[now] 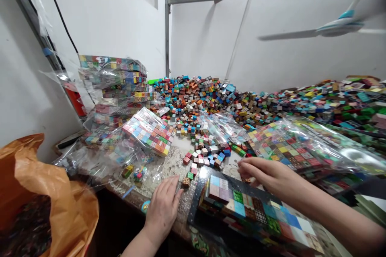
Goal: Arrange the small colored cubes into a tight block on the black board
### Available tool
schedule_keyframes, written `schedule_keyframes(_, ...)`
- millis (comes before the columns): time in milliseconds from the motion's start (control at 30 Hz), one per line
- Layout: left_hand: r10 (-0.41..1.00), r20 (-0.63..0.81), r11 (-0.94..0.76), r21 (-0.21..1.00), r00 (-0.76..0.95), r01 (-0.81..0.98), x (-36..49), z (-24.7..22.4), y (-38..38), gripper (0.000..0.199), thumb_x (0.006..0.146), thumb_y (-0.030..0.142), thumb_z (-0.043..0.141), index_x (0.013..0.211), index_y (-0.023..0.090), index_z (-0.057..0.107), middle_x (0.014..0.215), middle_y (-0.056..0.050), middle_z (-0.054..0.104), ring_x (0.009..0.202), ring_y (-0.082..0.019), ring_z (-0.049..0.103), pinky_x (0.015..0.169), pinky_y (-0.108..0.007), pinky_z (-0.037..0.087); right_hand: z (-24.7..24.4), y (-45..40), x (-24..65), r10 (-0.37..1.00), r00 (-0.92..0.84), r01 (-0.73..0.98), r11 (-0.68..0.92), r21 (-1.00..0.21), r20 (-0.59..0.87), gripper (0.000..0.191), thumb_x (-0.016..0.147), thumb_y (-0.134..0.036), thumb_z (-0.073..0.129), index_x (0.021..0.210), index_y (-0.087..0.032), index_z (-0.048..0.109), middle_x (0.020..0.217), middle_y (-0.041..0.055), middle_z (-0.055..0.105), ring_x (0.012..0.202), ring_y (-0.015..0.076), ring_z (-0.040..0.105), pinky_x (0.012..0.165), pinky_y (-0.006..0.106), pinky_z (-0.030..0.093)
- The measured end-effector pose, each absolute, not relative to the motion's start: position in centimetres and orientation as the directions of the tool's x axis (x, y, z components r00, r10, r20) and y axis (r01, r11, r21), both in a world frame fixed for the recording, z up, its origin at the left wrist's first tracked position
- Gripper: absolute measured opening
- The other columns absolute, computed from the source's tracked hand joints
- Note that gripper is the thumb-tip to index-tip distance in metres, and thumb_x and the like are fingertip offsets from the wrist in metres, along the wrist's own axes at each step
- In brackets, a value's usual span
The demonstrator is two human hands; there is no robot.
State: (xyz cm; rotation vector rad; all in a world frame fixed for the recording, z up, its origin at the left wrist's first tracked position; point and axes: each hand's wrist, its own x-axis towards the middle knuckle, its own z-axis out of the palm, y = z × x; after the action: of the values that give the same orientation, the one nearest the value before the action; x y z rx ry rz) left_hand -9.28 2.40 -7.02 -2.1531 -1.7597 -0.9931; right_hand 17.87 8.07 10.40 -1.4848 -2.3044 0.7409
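- Black tray sits just right of my left hand, on the near side of my right hand; it carries block rows packed side by side.
- Left hand: palm down at the near edge of the worktop, fingers together, thumb slightly apart; nothing seen in it.
- Right hand: fingers bent and bunched, narrow, just past the tray's far side. Small brown cube shows under the fingertips; whether gripped, cannot tell.
- Right of my left fingertips: patterned cube and green cube. Loose cubes lie farther off, between both hands.
- Technique (judgement): pinch each cube by opposite faces; carry the right forearm high, clear of the rows; brace the tray's left wall with the left hand.
- Caution: wrapped packs beyond the right hand have slick film that could snag fingers; best approached from above.
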Motion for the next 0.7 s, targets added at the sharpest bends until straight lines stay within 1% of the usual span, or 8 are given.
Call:
schedule_keyframes(33,0.792,0.606,-0.287,0.259,0.076,0.922,-9.3,-6.9,2.4,0.033,0.090,0.029,0.042,0.119,0.017,0.051,0.113,-0.009,0.063,0.107,-0.021,0.057,0.091,-0.041,0.048,10.2,9.9,16.9,0.909,-0.412,0.772,0.309,-0.556,-0.068,0.040,0.088,-0.044,0.031,0.082,-0.022,0.065,0.078,0.0059,0.069,0.062,0.0171,0.063,0.056,0.027,0.053)
schedule_keyframes(100,0.784,0.615,-0.305,0.260,0.086,0.916,-9.3,-6.8,2.4,0.032,0.090,0.026,0.042,0.119,0.017,0.052,0.112,-0.009,0.063,0.106,-0.021,0.058,0.091,-0.041,0.049,9.1,13.0,15.0,0.916,-0.392,0.862,0.331,-0.383,-0.090,0.034,0.087,-0.035,0.034,0.096,-0.022,0.064,0.092,0.0060,0.069,0.070,0.0172,0.064,0.061,0.027,0.051)
schedule_keyframes(167,0.785,0.612,-0.318,0.264,0.097,0.911,-9.3,-6.6,2.3,0.031,0.089,0.024,0.042,0.118,0.018,0.052,0.111,-0.009,0.063,0.105,-0.021,0.058,0.090,-0.041,0.049,7.5,15.4,13.6,0.913,-0.395,0.888,0.350,-0.300,-0.103,0.027,0.083,-0.025,0.041,0.094,-0.022,0.066,0.097,0.0061,0.069,0.081,0.0194,0.064,0.070,0.029,0.049)
schedule_keyframes(267,0.796,0.596,-0.331,0.283,0.105,0.900,-9.3,-6.4,2.2,0.031,0.088,0.023,0.044,0.118,0.019,0.052,0.111,-0.009,0.063,0.106,-0.022,0.058,0.091,-0.042,0.049,5.7,17.6,11.9,0.922,-0.359,0.925,0.331,-0.187,-0.146,0.022,0.077,-0.020,0.048,0.087,-0.017,0.067,0.094,0.0118,0.069,0.086,0.0253,0.062,0.074,0.034,0.047)
schedule_keyframes(333,0.801,0.590,-0.331,0.298,0.100,0.895,-9.3,-6.4,2.2,0.032,0.087,0.022,0.044,0.118,0.019,0.052,0.111,-0.008,0.063,0.107,-0.023,0.057,0.091,-0.043,0.049,5.0,18.7,11.2,0.934,-0.313,0.948,0.296,-0.115,-0.171,0.024,0.077,-0.027,0.052,0.088,-0.011,0.066,0.094,0.0186,0.067,0.087,0.0307,0.062,0.074,0.039,0.046)
schedule_keyframes(500,0.813,0.571,-0.323,0.284,0.111,0.902,-9.3,-6.6,2.2,0.033,0.086,0.020,0.045,0.118,0.019,0.051,0.112,-0.007,0.063,0.108,-0.023,0.056,0.091,-0.043,0.049,4.0,20.6,10.1,0.953,-0.202,0.979,0.203,-0.022,-0.227,0.067,0.078,-0.061,0.041,0.101,-0.002,0.061,0.103,0.0284,0.061,0.092,0.0368,0.060,0.072,0.043,0.046)
schedule_keyframes(600,0.793,0.597,-0.332,0.258,0.120,0.907,-9.4,-6.7,2.3,0.033,0.086,0.021,0.047,0.118,0.019,0.052,0.112,-0.006,0.063,0.106,-0.023,0.057,0.088,-0.041,0.050,3.4,20.9,9.6,0.946,-0.207,0.977,0.211,-0.011,-0.250,0.066,0.080,-0.062,0.036,0.106,-0.006,0.059,0.111,0.0253,0.058,0.098,0.0331,0.058,0.077,0.041,0.046)
schedule_keyframes(700,0.750,0.646,-0.357,0.211,0.145,0.910,-9.6,-7.0,2.6,0.032,0.085,0.027,0.048,0.116,0.021,0.053,0.110,-0.005,0.065,0.102,-0.022,0.060,0.084,-0.039,0.052,2.9,20.5,9.2,0.931,-0.268,0.962,0.270,-0.027,-0.248,0.056,0.081,-0.057,0.044,0.113,-0.013,0.055,0.117,0.0174,0.056,0.103,0.0267,0.055,0.084,0.040,0.043)
